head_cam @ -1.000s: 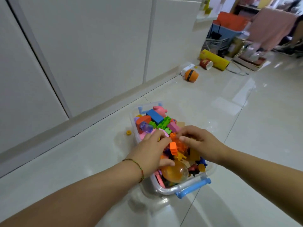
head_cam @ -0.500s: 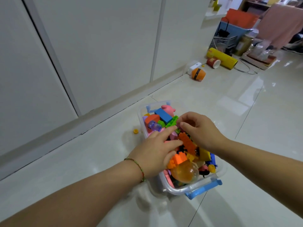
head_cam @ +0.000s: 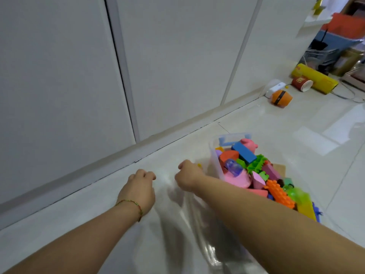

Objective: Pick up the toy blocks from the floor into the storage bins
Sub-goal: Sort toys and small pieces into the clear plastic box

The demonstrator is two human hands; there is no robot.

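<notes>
The right hand (head_cam: 188,176) is low over the floor (head_cam: 296,135), just left of the clear storage bin (head_cam: 214,161). Its fingers are curled in, and a tiny yellow piece (head_cam: 199,165) shows at the fingertips. I cannot tell if the hand is pinching it or only touching it. The arm lies across the near side of the bin.

The left hand (head_cam: 139,187) is farther left of the bin, over bare floor. Its fingers are curled into a loose fist, and I cannot tell if anything is inside. A thin string bracelet (head_cam: 131,204) goes round that wrist.

The bin sits on the floor near the white wall (head_cam: 177,56). It is piled full of toy blocks (head_cam: 256,171). A blue block (head_cam: 244,153) and a pink pig toy (head_cam: 249,144) are at the far end, and an orange bumpy block (head_cam: 279,193) is nearer.
</notes>
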